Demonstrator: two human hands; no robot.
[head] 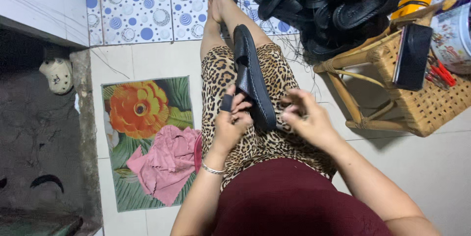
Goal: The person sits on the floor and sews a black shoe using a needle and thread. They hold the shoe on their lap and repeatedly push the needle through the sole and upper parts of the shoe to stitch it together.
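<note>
Over lap: left hand (230, 123) fingers grasping black sandal (252, 76); right hand (306, 118) beside it, fingers pinched, grasp unclear.

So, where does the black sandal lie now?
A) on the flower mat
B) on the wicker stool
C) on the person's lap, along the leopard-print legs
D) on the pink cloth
C: the black sandal rests lengthwise on the leopard-print lap, with the left hand at its near end.

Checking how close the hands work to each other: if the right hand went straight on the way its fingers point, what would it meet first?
Probably the black sandal lying on the lap: the right hand points its fingers toward the sandal's near edge, with the left hand just beyond. Depth is unclear.
</note>
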